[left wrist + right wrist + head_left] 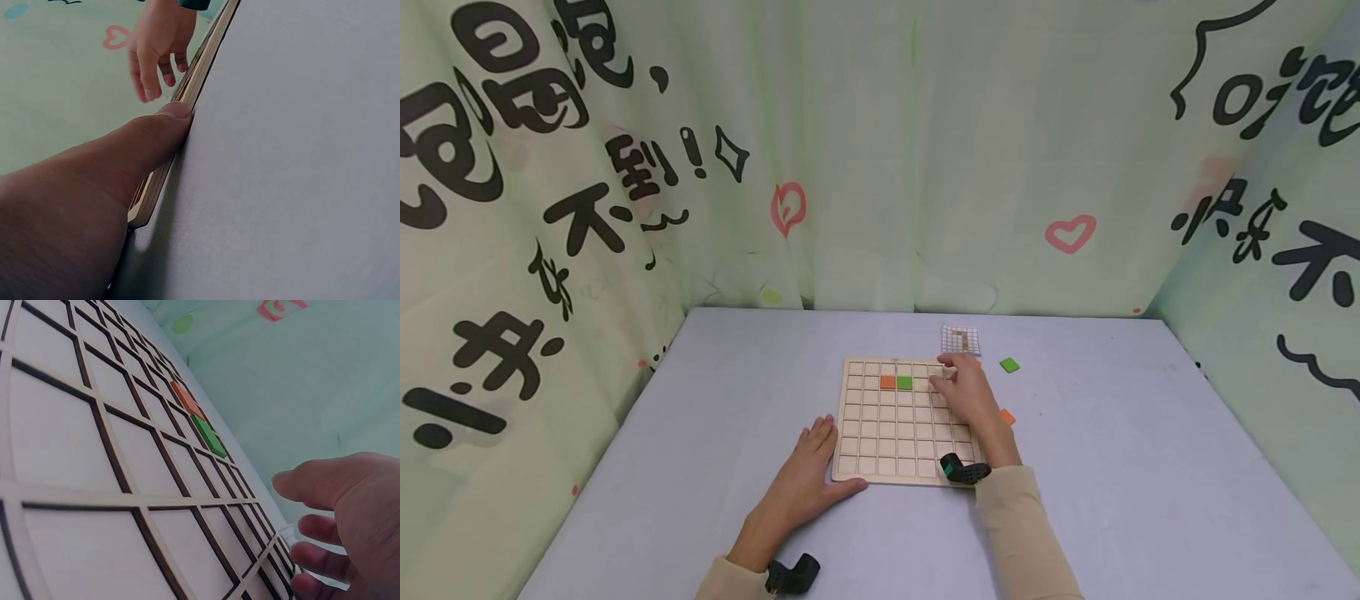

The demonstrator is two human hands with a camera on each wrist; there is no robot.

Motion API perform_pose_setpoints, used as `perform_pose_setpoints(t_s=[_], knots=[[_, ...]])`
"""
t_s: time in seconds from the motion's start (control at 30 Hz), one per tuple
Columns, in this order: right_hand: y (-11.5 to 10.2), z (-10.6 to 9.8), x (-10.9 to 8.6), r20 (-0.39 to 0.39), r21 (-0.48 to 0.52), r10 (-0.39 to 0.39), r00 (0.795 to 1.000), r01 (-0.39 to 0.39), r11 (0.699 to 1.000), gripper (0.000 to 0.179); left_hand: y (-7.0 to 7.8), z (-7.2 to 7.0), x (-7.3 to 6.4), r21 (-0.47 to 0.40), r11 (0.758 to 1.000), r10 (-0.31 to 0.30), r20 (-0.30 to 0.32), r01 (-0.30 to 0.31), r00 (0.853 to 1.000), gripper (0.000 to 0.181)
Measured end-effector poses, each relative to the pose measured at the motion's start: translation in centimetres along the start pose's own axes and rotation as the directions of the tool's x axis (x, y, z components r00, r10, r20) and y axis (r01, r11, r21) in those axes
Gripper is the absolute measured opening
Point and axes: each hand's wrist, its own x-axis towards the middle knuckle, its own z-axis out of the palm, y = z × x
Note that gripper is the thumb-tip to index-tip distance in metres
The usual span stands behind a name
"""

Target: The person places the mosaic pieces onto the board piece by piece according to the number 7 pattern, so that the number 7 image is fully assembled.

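Observation:
A wooden grid board (871, 417) lies on the table. An orange tile (887, 382) and a green tile (905, 383) sit side by side in squares near its far edge. My left hand (805, 475) rests at the near left corner, its fingers along the left side. In the left wrist view the thumb (156, 134) touches the board's edge. Above the far right part of the board is my right hand (970, 396). The right wrist view shows its thumb (312, 481) apart from loosely bent fingers (322, 559), with no tile visible between them.
A small card (960, 339) printed with a grid lies beyond the board's far right corner. To the right are a loose green tile (1010, 365) and an orange tile (1007, 417), the latter partly behind the right hand. A printed curtain (865, 167) hangs behind the table.

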Motion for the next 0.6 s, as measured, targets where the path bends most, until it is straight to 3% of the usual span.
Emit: perform_pose_setpoints(t_s=[0.6], knots=[[1.6,-1.3,-0.1,-0.061,0.000,0.048,0.997,-0.048,0.999,0.045,-0.1,0.1,0.0,-0.002,1.000,0.006,-0.005,-0.006,1.000,0.101]])
